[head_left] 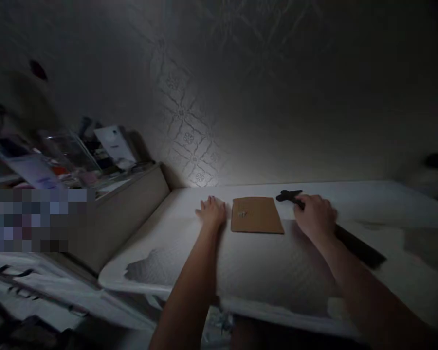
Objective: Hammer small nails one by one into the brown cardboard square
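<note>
A flat brown piece of cardboard (258,216) lies on the white table (182,204), with a small pale mark or some tiny bits on its left part. Just left of it, my left hand (212,212) rests on the tabletop, fingers spread, holding nothing. To the right of the cardboard, my right hand (316,216) is closed at the near end of a dark forked tool (287,195), whose exact kind is too dim to make out. A long, dark flat bar (361,247) lies beside my right wrist, partly hidden by it.
A patterned wall (277,121) rises behind the table. At the left stands a cabinet (131,214) with a white box (115,143), a clear plastic container (71,150) and assorted items on top. A pale textured cover (266,272) spreads over the table's near part.
</note>
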Demonstrator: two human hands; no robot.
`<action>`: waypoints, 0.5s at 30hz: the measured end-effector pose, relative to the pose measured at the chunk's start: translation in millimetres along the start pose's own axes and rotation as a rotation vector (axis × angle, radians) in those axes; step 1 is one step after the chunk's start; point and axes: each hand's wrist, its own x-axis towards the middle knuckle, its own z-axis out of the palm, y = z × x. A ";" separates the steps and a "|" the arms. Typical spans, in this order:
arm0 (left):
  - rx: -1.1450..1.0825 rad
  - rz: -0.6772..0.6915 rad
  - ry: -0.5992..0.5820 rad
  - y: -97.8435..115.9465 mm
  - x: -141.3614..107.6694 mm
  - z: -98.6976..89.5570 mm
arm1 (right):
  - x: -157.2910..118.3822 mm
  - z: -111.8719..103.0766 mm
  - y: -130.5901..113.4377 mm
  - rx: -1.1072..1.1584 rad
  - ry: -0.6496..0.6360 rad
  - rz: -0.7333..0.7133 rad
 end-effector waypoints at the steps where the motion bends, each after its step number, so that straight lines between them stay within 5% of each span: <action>1: 0.005 0.005 -0.021 0.0 0.3 0.2 | -0.7 1.3 -1.0 0.009 0.006 -0.024; 15: -0.005 -0.050 0.095 -0.8 -1.4 -9.5 | 0.5 13.3 -5.1 0.039 -0.043 -0.198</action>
